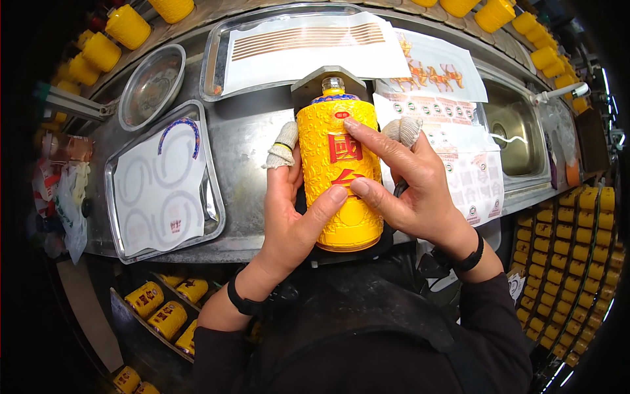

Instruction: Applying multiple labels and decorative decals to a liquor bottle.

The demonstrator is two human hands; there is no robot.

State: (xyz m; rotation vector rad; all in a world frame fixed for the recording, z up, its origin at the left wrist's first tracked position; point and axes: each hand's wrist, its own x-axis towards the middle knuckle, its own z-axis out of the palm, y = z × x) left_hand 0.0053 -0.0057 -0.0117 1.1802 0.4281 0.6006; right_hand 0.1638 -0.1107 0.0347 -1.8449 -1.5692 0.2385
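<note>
A yellow embossed bottle [341, 164] with red characters, a red oval emblem [342, 115] and a blue patterned collar lies before me, its clear glass neck pointing away. It rests against a dark metal holder [328, 73]. My left hand [289, 210] wraps its left side, thumb on the front near the lower character. On the right, my right hand [417, 180] has its index fingertip at the oval emblem and its thumb on the front. White cloth finger covers [283, 144] show on both hands. The fingers behind the bottle are hidden.
Left on the metal counter are a tray [216, 223] with a decal sheet and a metal bowl [154, 85]. Beyond lies another tray [211, 65] with a striped sheet. Decal sheets [453, 138] lie right, before a sink [518, 134]. Yellow bottles [571, 256] fill racks around.
</note>
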